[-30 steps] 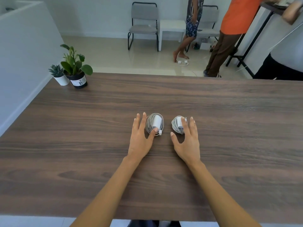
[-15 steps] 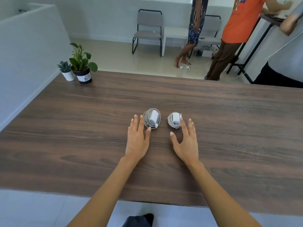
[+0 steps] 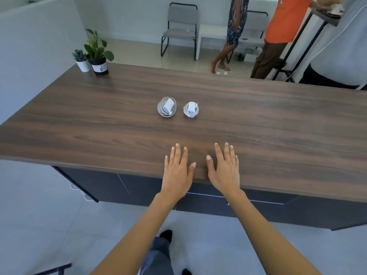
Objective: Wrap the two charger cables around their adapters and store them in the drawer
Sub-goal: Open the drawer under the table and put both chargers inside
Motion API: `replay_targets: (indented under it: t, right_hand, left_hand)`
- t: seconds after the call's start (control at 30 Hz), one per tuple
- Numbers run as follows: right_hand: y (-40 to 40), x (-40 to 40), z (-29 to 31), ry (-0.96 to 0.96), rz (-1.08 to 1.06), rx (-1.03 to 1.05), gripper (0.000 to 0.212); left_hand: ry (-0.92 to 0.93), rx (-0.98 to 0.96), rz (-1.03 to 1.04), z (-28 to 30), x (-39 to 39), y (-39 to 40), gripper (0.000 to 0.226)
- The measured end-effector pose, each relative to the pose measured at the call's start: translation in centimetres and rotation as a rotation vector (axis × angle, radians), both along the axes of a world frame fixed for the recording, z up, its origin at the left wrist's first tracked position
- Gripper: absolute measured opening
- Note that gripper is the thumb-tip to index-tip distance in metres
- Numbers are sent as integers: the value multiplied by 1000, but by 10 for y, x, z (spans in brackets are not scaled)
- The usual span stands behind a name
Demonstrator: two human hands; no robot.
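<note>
Both my hands lie flat, palms down, near the front edge of the wooden table [image 3: 99, 120]. My left hand [image 3: 177, 171] has its fingers straight and slightly fanned, thumb out to the side; it grips nothing. My right hand [image 3: 224, 169] matches it: fingers straight, a little spread, thumb angled inward, nothing pinched. The two thumbs are near each other but apart.

The two chargers sit farther back on the table, well apart from both hands. The left charger [image 3: 166, 106] is a white adapter with grey cable coiled around it. The right charger [image 3: 191, 109] is a smaller bundle, white adapter with cable wound round it, a plug end sticking up at its top right. The bundles are just beside each other, not touching.

Below the table edge, dark drawer fronts [image 3: 218, 203] appear shut, though the angle is steep and I cannot be certain.

Far left corner of the table: a small succulent in a white pot [image 3: 81, 60] just beside a leafy plant in a black pot [image 3: 98, 54].
</note>
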State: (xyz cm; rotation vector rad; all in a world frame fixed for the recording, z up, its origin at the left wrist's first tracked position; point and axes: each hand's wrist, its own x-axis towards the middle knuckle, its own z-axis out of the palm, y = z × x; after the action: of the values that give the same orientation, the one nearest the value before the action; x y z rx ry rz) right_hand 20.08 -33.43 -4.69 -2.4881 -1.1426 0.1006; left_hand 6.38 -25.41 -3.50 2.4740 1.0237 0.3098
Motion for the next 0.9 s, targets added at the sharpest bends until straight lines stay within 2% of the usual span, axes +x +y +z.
replay_targets:
  t: [0.13,0.3,0.4,0.43,0.53,0.63,0.8,0.9]
  right_hand:
    - [-63,-8,-6,-55,-59,-59,58]
    - [-138,-18,-18,-118,-195,-82,60]
    - [-177,-31,-31,-86,-255,-157,61]
    - [-188,-34,-37,-79,-257,-187,61]
    - [-208,-36,-56,-13,-272,-314,61]
    - [-215,-32,-73,43,-254,-448,62]
    - [-212,-9,-97,106,-220,-509,62]
    - [-204,9,-122,140,-214,-509,62]
  left_hand:
    - [66,2,-73,-6,-10,-63,81]
    - [209,-36,-149,-33,-16,-126,68]
    - [329,-114,-266,-52,-25,-146,94]
    - [375,-109,-307,-64,-27,-148,94]
    - [504,-55,-324,-91,-29,-138,64]
    - [581,-25,-295,-107,-28,-124,63]
    - [568,-55,-256,-120,-7,-117,63]
    - [583,-53,-263,-149,10,-112,64]
